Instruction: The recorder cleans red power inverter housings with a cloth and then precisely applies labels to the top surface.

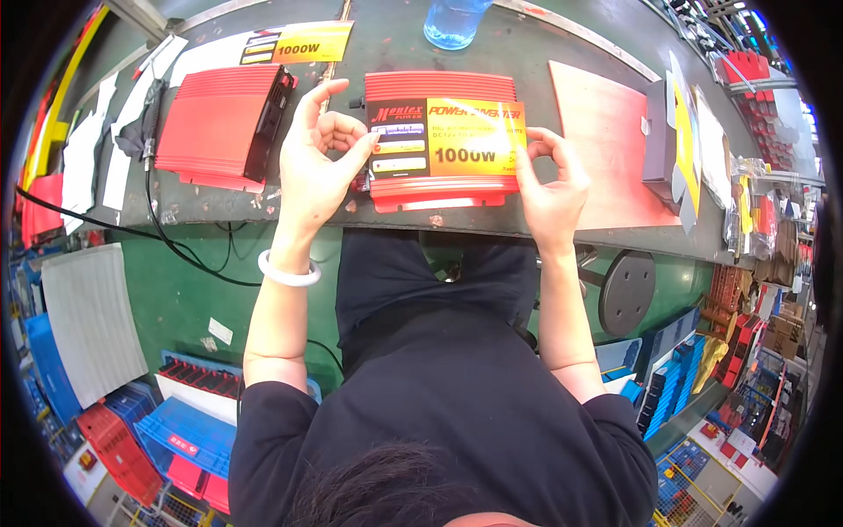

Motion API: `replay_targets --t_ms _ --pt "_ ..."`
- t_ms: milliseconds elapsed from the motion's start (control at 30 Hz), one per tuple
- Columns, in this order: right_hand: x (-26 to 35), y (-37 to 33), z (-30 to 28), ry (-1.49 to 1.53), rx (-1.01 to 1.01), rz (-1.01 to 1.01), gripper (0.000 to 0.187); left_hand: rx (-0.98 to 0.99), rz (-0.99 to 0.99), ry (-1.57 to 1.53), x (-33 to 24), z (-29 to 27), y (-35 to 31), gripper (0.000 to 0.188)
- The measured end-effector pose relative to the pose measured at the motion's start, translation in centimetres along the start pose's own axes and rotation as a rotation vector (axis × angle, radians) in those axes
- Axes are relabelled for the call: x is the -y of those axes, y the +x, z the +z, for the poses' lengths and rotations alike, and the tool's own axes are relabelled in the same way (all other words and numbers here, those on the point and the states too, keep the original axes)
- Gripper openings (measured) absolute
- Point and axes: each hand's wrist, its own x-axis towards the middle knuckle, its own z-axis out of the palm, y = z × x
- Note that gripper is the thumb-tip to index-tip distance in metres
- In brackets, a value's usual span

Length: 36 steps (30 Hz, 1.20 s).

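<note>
In front of me on the bench a red finned power inverter (439,85) lies flat, its long side towards me. A yellow, black and red label (461,142) covers the middle of its top. My left hand (323,154) has its thumb and a curled finger at the label's left edge, with the index finger raised away. At the opposite edge, my right hand (553,180) pinches the label between thumb and index finger. Whether the label is stuck down or only laid on cannot be seen.
Left of my hands sits a second red inverter (215,123), with a black cable (151,189) beside it. Behind are a strip of yellow labels (303,42) and a blue water container (455,22). To the right lie a pinkish sheet (606,145) and a dark open box (663,145).
</note>
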Motion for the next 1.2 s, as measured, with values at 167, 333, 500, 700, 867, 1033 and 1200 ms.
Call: replay_targets --t_ms 167,333,500,700,867,1033,1200 --pt "0.23 0.14 -0.02 -0.094 -0.001 -0.088 0.028 -0.031 -0.004 -0.003 0.13 0.04 -0.04 0.059" --pt "0.54 0.18 -0.22 -0.177 -0.012 -0.161 0.027 -0.044 0.034 0.069 0.01 0.19 -0.13 0.058" --pt "0.77 0.12 -0.26 -0.237 -0.026 -0.205 0.027 -0.074 0.084 0.154 -0.30 0.47 -0.36 0.059" --pt "0.94 0.09 -0.29 -0.263 -0.033 -0.206 0.026 -0.089 0.115 0.213 -0.53 0.58 -0.45 0.060" --pt "1.04 0.13 -0.25 -0.278 -0.047 -0.222 0.026 -0.096 0.152 0.261 -0.38 0.57 -0.46 0.062" --pt "0.93 0.12 -0.23 -0.287 -0.053 -0.231 0.026 -0.099 0.138 0.256 -0.59 0.63 -0.47 0.064" --pt "0.98 0.11 -0.22 -0.265 -0.053 -0.207 0.026 -0.091 0.129 0.240 -0.77 0.60 -0.43 0.065"
